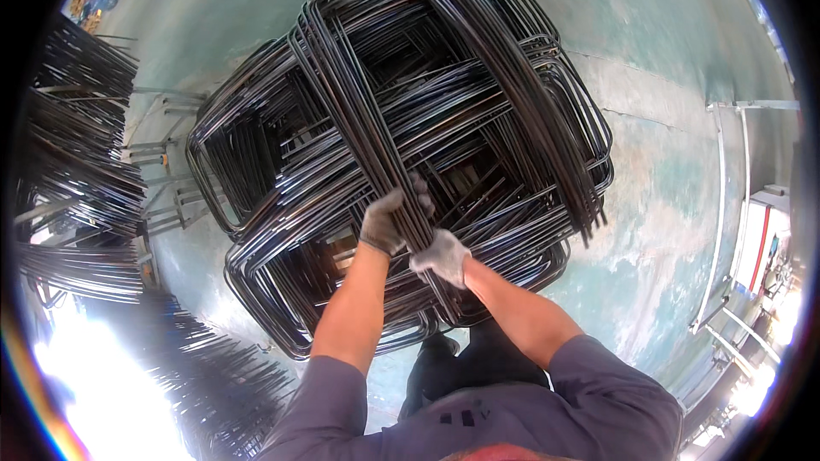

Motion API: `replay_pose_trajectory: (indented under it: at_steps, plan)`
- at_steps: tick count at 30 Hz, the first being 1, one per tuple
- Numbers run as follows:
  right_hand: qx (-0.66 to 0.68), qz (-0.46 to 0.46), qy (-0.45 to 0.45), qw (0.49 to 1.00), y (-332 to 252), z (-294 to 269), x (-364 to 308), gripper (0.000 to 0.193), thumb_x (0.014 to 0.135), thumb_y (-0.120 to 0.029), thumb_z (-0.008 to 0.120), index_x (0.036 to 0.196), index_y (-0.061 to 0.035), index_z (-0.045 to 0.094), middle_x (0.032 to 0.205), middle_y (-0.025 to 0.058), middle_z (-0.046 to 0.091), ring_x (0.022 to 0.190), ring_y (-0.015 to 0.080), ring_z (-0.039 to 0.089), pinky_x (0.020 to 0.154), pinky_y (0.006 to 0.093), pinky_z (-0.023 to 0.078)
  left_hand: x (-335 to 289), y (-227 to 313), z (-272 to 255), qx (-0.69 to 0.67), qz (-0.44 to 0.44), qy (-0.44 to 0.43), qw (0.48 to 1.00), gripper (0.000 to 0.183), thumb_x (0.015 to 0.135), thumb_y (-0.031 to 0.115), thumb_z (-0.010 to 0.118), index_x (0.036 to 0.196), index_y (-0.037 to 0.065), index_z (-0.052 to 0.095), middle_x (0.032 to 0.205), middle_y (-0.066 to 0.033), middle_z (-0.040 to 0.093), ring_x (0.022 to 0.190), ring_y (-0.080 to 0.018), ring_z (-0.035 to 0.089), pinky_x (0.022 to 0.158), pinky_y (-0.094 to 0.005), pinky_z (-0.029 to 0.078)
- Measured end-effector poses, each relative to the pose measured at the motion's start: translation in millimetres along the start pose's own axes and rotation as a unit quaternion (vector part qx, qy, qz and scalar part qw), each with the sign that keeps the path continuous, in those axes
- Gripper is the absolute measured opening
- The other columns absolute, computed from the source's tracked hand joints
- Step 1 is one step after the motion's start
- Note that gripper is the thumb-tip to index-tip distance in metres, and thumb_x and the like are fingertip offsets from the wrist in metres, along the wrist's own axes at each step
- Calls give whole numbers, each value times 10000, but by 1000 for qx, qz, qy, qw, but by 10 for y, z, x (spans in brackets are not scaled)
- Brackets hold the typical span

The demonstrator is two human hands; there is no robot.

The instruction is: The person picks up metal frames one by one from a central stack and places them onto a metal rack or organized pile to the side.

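Note:
In front of me stands a big stack of dark, shiny bent metal tubes point(444, 111) with rounded corners, layered crosswise. On its top lies a bundle of U-shaped metal tubes point(363, 128), one leg of it running toward me. My left hand point(384, 222), in a pale grey work glove, closes round this leg from its left side. Lower down, my right hand point(442, 258), gloved too, grips the same leg near its end. The tube ends reach down toward my legs. Some fingers are hidden behind the tubes.
More dark metal tubes point(81, 145) are piled on the left, and another pile point(218, 376) lies at the lower left. Metal rack bars point(166, 154) stick out between the left pile and the stack. A pale metal frame point(722, 213) stands on the right. The floor point(658, 248) is worn green.

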State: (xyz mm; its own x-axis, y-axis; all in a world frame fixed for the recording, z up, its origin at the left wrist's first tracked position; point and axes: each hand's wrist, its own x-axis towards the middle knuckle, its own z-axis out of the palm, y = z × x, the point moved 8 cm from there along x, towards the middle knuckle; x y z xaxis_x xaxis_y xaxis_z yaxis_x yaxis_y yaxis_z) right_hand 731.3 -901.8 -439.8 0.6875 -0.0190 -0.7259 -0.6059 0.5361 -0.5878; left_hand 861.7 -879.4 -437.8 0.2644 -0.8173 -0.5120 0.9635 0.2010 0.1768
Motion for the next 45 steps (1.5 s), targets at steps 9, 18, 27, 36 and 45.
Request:
replay_pose_trajectory:
  at_steps: [9,18,27,36,45]
  plan:
    - [-79,-85,64,991,-1330,-107,571,1080,971,-307,914,1732,109,271,1663,357,522,1505,395,585,1333,472,426,-1302,-288,-413,150,5,220,964,452,751,-67,726,1199,-12,694,941,-133,732,821,-301,755,776,-489,663]
    - [-3,-30,-86,996,-1601,886,1472,961,920,-590,911,1646,-48,592,1719,254,536,1676,363,363,1344,586,267,-2209,-873,33,150,35,254,955,369,746,-50,766,1107,-26,690,885,-128,729,716,-287,727,706,-448,644]
    - [45,-174,-135,974,-2556,1917,-618,440,912,-340,919,1220,-44,817,1061,111,812,899,263,786,825,435,651,-3274,-940,618,332,179,161,912,355,715,-23,876,1045,10,750,951,-40,773,882,-153,730,816,-350,620]
    - [-138,-457,-210,853,-2347,4224,-3632,625,820,-474,1035,1161,-24,766,898,28,747,805,160,711,763,326,580,-5261,-1244,1045,342,444,198,804,377,810,-28,841,1163,11,716,987,26,721,949,-88,653,881,-307,585]
    - [-263,-453,-405,749,-371,6073,-6303,584,822,-55,920,1363,15,711,1125,79,774,971,171,756,904,336,643,-7434,-2187,529,290,664,449,523,238,877,23,801,1104,25,728,913,-45,736,865,-120,680,795,-352,601]
